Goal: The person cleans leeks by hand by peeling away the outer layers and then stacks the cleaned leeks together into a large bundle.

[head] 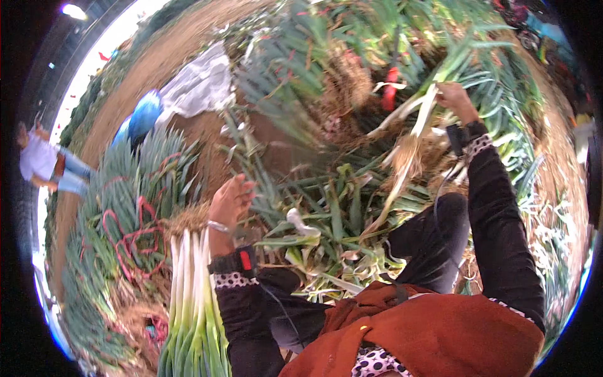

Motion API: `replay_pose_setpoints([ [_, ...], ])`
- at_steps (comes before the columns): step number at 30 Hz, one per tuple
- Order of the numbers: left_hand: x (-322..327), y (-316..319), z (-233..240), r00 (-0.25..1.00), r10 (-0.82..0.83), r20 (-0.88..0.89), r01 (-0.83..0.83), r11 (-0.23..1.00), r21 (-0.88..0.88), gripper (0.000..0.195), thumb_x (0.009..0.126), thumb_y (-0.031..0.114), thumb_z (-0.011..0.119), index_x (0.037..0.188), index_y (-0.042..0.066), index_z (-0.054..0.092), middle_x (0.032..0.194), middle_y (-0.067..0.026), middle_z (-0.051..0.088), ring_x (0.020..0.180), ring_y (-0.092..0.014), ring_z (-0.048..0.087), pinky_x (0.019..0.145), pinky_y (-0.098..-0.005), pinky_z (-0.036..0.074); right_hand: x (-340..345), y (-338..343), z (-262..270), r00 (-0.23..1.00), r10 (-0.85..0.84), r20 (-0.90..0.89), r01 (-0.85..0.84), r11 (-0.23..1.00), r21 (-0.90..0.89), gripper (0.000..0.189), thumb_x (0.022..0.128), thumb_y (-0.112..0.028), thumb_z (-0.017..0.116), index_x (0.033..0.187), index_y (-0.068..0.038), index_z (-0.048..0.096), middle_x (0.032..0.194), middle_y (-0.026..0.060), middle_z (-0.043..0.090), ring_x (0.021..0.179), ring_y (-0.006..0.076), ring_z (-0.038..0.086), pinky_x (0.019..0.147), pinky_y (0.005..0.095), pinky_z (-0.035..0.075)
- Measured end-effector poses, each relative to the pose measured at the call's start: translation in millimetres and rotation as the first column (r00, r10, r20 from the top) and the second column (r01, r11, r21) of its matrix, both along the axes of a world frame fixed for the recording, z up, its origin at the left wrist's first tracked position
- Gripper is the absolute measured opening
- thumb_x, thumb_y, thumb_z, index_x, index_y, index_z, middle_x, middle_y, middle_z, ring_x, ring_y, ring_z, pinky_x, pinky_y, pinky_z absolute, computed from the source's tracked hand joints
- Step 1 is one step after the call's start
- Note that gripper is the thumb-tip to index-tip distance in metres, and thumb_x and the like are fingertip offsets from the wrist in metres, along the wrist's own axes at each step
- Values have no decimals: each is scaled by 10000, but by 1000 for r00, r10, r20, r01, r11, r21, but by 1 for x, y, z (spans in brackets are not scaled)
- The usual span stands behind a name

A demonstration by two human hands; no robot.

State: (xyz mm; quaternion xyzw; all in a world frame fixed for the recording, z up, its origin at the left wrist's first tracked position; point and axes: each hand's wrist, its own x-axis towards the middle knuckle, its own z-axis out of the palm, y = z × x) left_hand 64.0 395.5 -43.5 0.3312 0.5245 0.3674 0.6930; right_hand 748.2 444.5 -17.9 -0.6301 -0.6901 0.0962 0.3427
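Observation:
In the head view my right hand (456,101), out at the upper right, grips a long white-stemmed leek or large green onion (424,113). Its shaggy roots (406,155) hang down, and a limp peeled strip (393,202) trails below. My left hand (231,200) hovers empty at left of centre, its fingers loosely curled and apart. Beside that wrist lies a neat bundle of cleaned leeks (191,273), roots towards the top and green leaves towards the bottom. Stripped leaves and peelings (330,226) lie between my knees.
Heaps of untrimmed leeks (282,85) spread across the top and right. At left a pile of leeks (136,174) carries pink-red cord (132,240). A white sheet (202,82) lies on bare soil near a blue object (143,113). A person (52,160) stands at far left.

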Motion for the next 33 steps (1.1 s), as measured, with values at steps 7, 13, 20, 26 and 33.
replay_pose_setpoints([
  [7,-42,-31,14,944,331,-15,-321,926,200,186,922,203,527,1008,57,605,867,-50,645,745,-142,621,649,-276,506,-279,75,-119,733,-229,-641,-225,807,-546,305,893,-292,503,965,-11,598,877,99,658,683,181,610,534,303,490],
  [13,-28,-35,8,947,319,-40,-311,940,143,175,925,153,506,996,19,592,864,-69,624,744,-146,603,689,-277,500,-405,100,-268,986,37,-165,-125,817,-563,316,870,-216,493,1055,22,589,977,208,624,933,368,579,830,422,439],
  [20,-20,-33,16,957,209,-201,-187,975,121,202,923,147,495,1013,-25,550,873,-116,595,782,-209,589,724,-325,491,-420,143,-362,944,-46,327,201,865,-460,261,850,-83,454,1067,50,511,1071,256,528,937,405,569,765,448,497],
  [26,-25,-26,12,963,209,-169,-198,977,81,212,903,133,536,1020,-42,556,889,-118,618,819,-187,599,765,-309,487,-430,174,-334,882,33,471,-27,999,-18,189,850,-64,481,1014,22,517,1044,198,542,920,336,580,707,425,530],
  [33,-20,-24,10,979,160,-129,-154,987,49,189,905,76,506,1038,-41,571,892,-88,633,809,-147,600,760,-266,485,-405,181,-319,916,120,382,99,857,-507,309,751,-163,579,978,45,595,920,213,626,796,393,628,686,455,520],
])
